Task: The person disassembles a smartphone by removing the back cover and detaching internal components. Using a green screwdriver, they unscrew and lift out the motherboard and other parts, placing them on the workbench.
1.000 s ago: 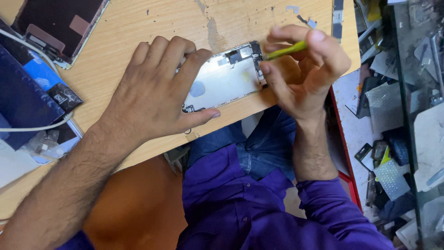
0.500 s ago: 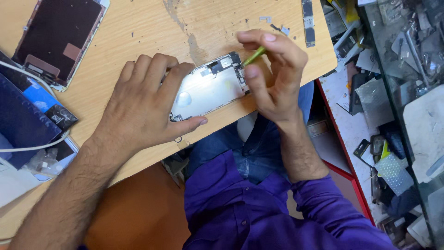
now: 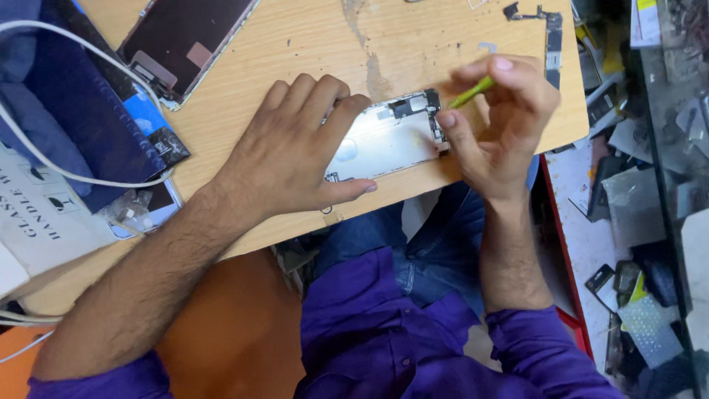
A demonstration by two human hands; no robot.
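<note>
1. Left hand (image 3: 295,151): laid flat, palm down, fingers spread wide over the left part of the opened phone chassis (image 3: 388,137); thumb stretched along its near edge. Pressing, not gripping.
2. Right hand (image 3: 498,125): closed in a pinch on a thin green tool (image 3: 471,92), held between index finger and thumb area; tool tip angled down toward the upper right corner of the chassis.
3. Opened phone chassis: flat on the wooden table (image 3: 295,44), near its front edge, between both hands; silvery inner plate exposed, small dark components at the right end.
4. Detached phone screen (image 3: 185,44): face down at the top left of the table, well apart from the chassis.
5. Dark blue cloth (image 3: 81,125): at the far left, crossed by a white cable (image 3: 66,174).
6. Narrow dark circuit strip (image 3: 552,37): at the top right corner of the table.
7. Scattered phone parts (image 3: 635,310): on the lower surface right of the table.
</note>
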